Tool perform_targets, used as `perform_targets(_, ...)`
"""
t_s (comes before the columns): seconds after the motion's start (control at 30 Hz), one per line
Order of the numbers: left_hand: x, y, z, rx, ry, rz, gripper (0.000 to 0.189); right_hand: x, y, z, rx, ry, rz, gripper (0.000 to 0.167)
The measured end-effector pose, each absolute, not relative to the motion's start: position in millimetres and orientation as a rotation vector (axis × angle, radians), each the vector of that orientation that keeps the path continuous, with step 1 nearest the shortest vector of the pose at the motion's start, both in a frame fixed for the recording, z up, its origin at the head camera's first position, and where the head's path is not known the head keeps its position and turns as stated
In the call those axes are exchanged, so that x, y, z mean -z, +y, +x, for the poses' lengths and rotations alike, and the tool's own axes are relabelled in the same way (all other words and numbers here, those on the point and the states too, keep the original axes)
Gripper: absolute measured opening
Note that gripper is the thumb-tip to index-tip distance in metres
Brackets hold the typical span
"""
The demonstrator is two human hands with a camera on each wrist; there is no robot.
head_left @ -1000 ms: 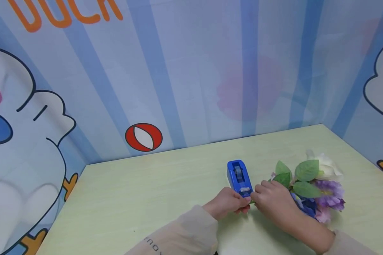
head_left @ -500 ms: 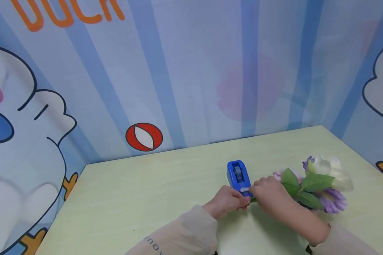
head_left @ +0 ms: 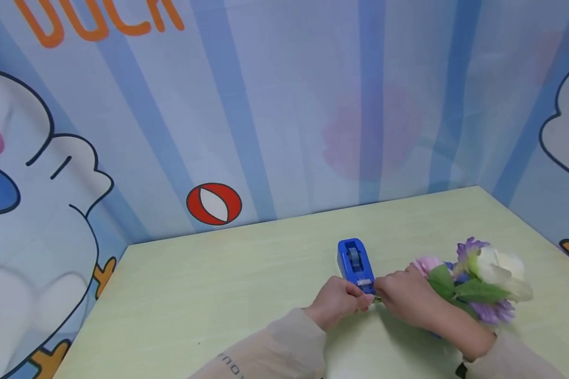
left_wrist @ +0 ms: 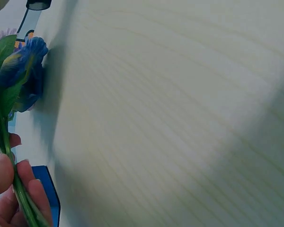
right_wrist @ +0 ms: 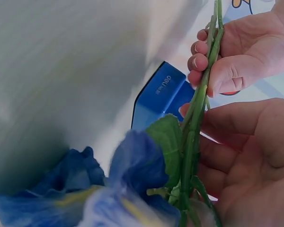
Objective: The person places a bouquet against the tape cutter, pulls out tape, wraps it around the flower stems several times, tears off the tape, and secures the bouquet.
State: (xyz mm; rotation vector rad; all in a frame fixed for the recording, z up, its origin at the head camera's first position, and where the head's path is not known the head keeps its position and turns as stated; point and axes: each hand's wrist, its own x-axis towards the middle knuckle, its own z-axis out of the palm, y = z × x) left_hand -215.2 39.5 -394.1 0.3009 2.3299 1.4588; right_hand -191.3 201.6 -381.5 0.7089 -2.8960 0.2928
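Observation:
Green stems of a bunch of flowers run through both hands. White, purple, pink and blue blooms with green leaves fan out to the right, beyond the right hand. My left hand grips the stems toward their lower ends, thumb against curled fingers. Nearer the blooms, my right hand holds the same stems, its fingers bent around them in the right wrist view. The two hands are close together. Just behind them a blue tape dispenser stands on the table, its roll of clear tape inside.
The pale wood-grain table extends left and behind the hands. A printed cartoon backdrop rises along its far edge and sides.
The flower heads have turned and shifted right, the white bloom ending further right and lower. My right hand has turned slightly with the stems; the left hand and tape dispenser stay almost still.

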Motion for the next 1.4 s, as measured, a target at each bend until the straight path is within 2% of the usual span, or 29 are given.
perform_targets(0.2, 395.5, 40.5, -213.5, -1.440, 2.385, 0.275, 0.017, 383.8, 206.2, -191.8, -0.373, -2.869, 0.730, 0.022)
perform_targets(0.37, 393.6, 41.2, -211.6, -1.371, 2.469, 0.259, 0.015, 384.7, 211.0, -190.5, -0.371, -2.826, 0.783, 0.008)
perform_targets(0.63, 395.6, 41.6, -209.9, -1.255, 2.620, 0.306, 0.018, 397.7, 212.4, -192.0, -0.384, -2.629, 0.811, 0.027)
perform_targets(1.0, 393.6, 38.6, -214.6, -1.305, 2.443, 0.266, 0.031, 399.3, 213.9, -195.1, -0.507, -2.665, 0.849, 0.026)
perform_targets(1.4, 397.4, 39.0, -216.5, -1.347, 2.389, 0.286, 0.017, 400.5, 226.5, -196.2, -0.628, -2.654, 1.151, 0.034)
